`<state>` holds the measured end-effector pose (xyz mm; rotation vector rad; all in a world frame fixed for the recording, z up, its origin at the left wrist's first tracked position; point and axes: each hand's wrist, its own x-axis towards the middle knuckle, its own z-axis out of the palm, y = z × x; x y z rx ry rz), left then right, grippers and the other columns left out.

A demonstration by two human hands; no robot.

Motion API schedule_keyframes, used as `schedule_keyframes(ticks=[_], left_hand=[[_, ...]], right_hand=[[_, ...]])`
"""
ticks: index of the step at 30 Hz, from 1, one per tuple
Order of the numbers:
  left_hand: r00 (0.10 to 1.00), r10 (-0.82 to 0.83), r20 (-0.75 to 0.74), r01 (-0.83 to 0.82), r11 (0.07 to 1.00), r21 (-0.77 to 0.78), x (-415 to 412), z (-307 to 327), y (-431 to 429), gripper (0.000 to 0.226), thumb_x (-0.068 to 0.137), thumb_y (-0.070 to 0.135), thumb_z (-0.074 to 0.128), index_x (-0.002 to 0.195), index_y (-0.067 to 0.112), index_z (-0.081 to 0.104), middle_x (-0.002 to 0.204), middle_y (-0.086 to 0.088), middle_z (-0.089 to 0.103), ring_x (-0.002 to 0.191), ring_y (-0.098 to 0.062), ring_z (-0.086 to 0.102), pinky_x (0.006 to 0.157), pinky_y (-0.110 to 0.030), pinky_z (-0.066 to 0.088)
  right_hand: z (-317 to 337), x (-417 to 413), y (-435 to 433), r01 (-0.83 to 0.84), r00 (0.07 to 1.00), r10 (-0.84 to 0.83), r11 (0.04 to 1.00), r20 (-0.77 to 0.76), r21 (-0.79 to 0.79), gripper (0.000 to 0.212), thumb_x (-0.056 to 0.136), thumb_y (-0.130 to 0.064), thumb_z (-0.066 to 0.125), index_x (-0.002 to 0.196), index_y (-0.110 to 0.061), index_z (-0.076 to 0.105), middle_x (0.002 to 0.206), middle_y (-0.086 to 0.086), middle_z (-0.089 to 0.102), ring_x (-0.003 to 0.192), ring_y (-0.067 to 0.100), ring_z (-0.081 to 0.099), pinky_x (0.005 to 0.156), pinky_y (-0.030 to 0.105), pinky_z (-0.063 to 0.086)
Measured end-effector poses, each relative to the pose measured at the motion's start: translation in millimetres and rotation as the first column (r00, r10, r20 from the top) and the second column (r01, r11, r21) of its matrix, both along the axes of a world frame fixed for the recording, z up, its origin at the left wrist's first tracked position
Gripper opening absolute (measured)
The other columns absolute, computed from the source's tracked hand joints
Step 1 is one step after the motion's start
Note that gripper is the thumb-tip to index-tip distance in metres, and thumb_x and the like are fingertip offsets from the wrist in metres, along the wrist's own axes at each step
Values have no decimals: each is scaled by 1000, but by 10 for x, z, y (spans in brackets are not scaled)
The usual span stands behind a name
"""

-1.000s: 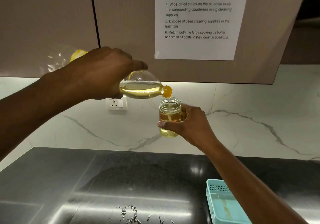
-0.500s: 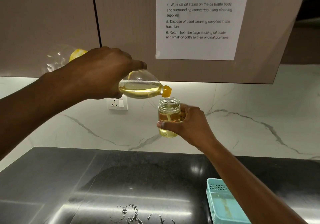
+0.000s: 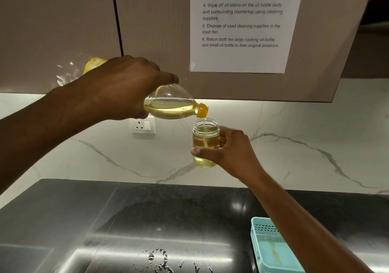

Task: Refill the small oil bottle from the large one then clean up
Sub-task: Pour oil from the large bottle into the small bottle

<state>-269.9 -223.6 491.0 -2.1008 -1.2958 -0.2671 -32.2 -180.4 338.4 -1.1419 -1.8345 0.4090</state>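
Step in hand: the pour. The left hand (image 3: 124, 87) wraps the body of the large oil bottle (image 3: 170, 108) with its fingers curled over the top. The bottle is tipped close to level.

The small oil bottle (image 3: 205, 133) is held upright in the air, clear of the counter. The right hand (image 3: 229, 150) grips it, thumb across the front and fingers round the back.

The large bottle's orange neck (image 3: 202, 110) sits just above the small bottle's open mouth, apart from the rim. A thin stream of oil (image 3: 204, 122) runs from one into the other. Oil in the small bottle appears to stand near its shoulder, so the fill looks well along.

Next move, as judged:
- Roll the large bottle back upright slowly, so the last thread falls inside the mouth and not down the glass.
- Keep the small bottle level throughout.
- Standing the large bottle, capping, wiping, binning and returning are all left to do.

Count:
- Bottles: two, one large and one small.
- Hands: two, both occupied.
- Teal basket (image 3: 271, 249): one, below and right of the small bottle.
- Wall socket (image 3: 143, 125): one, left of the small bottle.
- Printed instruction sheet (image 3: 242, 26): one, above it.
- Water droplets (image 3: 155, 260): one patch, well below it and to the left.
- Cap or wiping cloth: none in view.
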Motion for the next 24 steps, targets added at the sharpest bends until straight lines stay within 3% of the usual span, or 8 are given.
schedule_keyframes(ticks=[11,18,24], left_hand=[[1000,12,1,-12,1000,-2,-2,13,34,102,69,26,100,158,30,50,121,-7,74,93,-18,54,80,-35,51],[1000,4,-6,-4,1000,20,3,42,35,102,67,25,101,156,30,52,113,-7,75,87,-20,54,76,-36,55],[1000,3,1,-3,1000,11,9,36,44,102,67,24,101,156,31,51,113,-6,74,88,-21,56,75,-34,51]], right_hand=[[1,21,18,-7,1000,7,1000,0,5,39,85,-48,82,115,-40,58,108,-20,65,79,-11,62,69,-8,42],[18,30,8,-11,1000,11,1000,-3,1,39,85,-47,82,114,-40,57,108,-20,64,78,-12,61,67,-8,41],[18,35,19,-9,1000,9,1000,9,-2,39,86,-47,81,116,-40,56,111,-19,64,89,0,65,71,-6,41]])
